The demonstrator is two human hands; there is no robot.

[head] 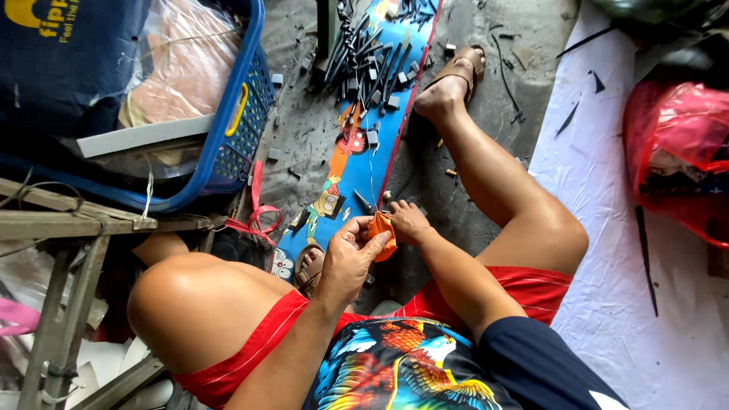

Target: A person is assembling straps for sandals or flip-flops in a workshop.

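A small orange piece of material point(381, 230) is pinched between both hands, low above the ground between my knees. My left hand point(348, 257) grips its near side with thumb and fingers. My right hand point(408, 221) holds its far edge, fingers curled. A thin pale thread point(371, 163) runs up from the piece across the blue cartoon-printed mat point(357, 163). Beside the hands a small dark tool point(363, 200) lies on the mat.
Many dark cut strips and small blocks point(372, 53) are heaped on the mat's far end. A blue plastic basket point(235, 114) with bagged goods stands left, on a wooden bench point(68, 220). White sheeting point(607, 228) and a red bag point(676, 152) lie right.
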